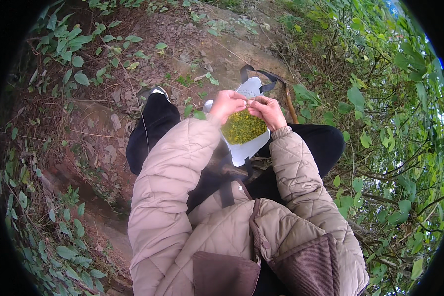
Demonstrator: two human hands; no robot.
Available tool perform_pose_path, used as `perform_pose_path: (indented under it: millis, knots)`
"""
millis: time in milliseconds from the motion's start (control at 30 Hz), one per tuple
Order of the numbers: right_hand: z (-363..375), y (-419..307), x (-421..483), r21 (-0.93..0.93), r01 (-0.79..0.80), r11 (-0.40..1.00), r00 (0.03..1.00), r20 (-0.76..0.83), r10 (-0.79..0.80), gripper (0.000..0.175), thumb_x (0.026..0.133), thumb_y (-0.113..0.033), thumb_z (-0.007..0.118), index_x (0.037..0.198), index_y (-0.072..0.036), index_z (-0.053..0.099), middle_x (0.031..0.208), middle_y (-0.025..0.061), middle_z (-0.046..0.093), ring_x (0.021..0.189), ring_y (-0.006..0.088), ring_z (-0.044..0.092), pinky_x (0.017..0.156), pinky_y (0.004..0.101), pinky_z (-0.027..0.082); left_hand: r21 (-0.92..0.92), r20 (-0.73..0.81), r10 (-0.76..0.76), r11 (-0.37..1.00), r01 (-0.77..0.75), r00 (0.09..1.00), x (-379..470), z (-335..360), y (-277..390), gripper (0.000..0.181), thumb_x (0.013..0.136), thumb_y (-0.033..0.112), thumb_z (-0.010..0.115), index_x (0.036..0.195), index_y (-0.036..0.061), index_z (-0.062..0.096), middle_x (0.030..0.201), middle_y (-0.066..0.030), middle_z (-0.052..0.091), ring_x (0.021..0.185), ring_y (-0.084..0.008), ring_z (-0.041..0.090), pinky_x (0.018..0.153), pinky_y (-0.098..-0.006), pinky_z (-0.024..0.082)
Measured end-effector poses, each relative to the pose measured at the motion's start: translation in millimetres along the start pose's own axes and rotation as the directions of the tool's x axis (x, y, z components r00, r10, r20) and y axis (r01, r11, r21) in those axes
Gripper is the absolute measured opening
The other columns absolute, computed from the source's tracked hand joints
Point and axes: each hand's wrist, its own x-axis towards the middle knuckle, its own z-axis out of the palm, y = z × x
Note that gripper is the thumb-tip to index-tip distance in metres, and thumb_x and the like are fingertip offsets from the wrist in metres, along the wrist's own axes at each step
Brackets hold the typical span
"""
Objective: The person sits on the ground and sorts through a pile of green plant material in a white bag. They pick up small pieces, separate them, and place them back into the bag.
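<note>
My left hand (227,106) and my right hand (267,111) meet at the fingertips over a white bag (243,152) with dark straps (268,87). Between the pinched fingers is something small and pale, too small to name. Inside the bag lies a heap of small yellow and green plant pieces (244,127), just below my hands. The bag stands between my bent legs and bears writing on its far flap.
A brown stick (291,103) leans beside the bag's right side. Leafy shrubs (359,100) crowd the right, and vines (76,44) grow at upper left. Rock (244,55) and earth with dry leaves lie ahead. My shoe (160,92) rests left of the bag.
</note>
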Motion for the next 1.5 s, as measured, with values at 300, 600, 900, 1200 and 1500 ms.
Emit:
perform_pose_path:
  millis: [300, 600, 900, 1200, 1500]
  knots:
    - [7.0, 6.8, 2.0, -0.07, 0.089, 0.994, 0.993, -0.065, -0.094, 0.02, 0.084, -0.016, 0.063, 0.093, 0.002, 0.062, 0.082, 0.0044, 0.063, 0.069, 0.0076, 0.058, 0.063, 0.0195, 0.049, 0.392, -0.006, 0.13, 0.912, -0.117, 0.991, -6.4, 9.8, 9.9, 0.016, 0.078, -0.004, 0.06, 0.093, -0.0089, 0.058, 0.092, -0.0125, 0.061, 0.081, -0.0168, 0.063, 0.073, -0.0258, 0.055]
    - [4.4, 8.0, 4.7, 0.378, 0.049, 0.924, 0.998, 0.011, -0.058, 0.013, 0.089, -0.008, 0.055, 0.098, 0.001, 0.057, 0.083, 0.0042, 0.061, 0.066, 0.0082, 0.058, 0.062, 0.0185, 0.05, -0.085, 0.001, 0.008, 0.996, -0.008, 1.0, -3.3, 4.7, 10.7, 0.014, 0.081, -0.001, 0.06, 0.093, -0.0063, 0.057, 0.091, -0.0106, 0.06, 0.083, -0.0172, 0.062, 0.076, -0.0252, 0.055]
    - [-5.7, 2.9, 7.5, 0.25, 0.047, 0.967, 0.999, -0.017, -0.045, 0.01, 0.085, -0.012, 0.062, 0.086, -0.002, 0.062, 0.073, -0.0021, 0.058, 0.063, 0.006, 0.051, 0.058, 0.0182, 0.042, -0.09, 0.04, -0.017, 0.996, 0.021, 0.999, -6.7, 8.1, 13.3, 0.026, 0.076, -0.002, 0.064, 0.1, -0.0095, 0.058, 0.092, -0.0137, 0.061, 0.083, -0.0197, 0.063, 0.073, -0.0262, 0.055]
    - [3.1, 2.1, 5.7, 0.373, 0.063, 0.926, 0.998, 0.006, -0.07, 0.01, 0.086, -0.009, 0.06, 0.091, 0.0, 0.063, 0.074, -0.0031, 0.058, 0.062, 0.003, 0.049, 0.056, 0.0144, 0.039, -0.197, 0.037, 0.003, 0.98, 0.005, 0.999, -5.6, 11.7, 10.7, 0.018, 0.082, 0.003, 0.062, 0.099, -0.0047, 0.061, 0.095, -0.0094, 0.062, 0.086, -0.0169, 0.062, 0.076, -0.0257, 0.053]
    - [6.0, -3.9, 5.6, -0.357, 0.354, 0.865, 0.827, -0.313, -0.467, 0.013, 0.082, -0.015, 0.066, 0.083, -0.002, 0.063, 0.072, -0.0028, 0.058, 0.066, 0.0041, 0.049, 0.059, 0.0187, 0.039, -0.131, 0.002, 0.023, 0.991, -0.023, 1.0, -6.9, 13.9, 16.1, 0.013, 0.082, 0.0, 0.06, 0.093, -0.0049, 0.061, 0.091, -0.0106, 0.062, 0.084, -0.0177, 0.062, 0.077, -0.0277, 0.054]
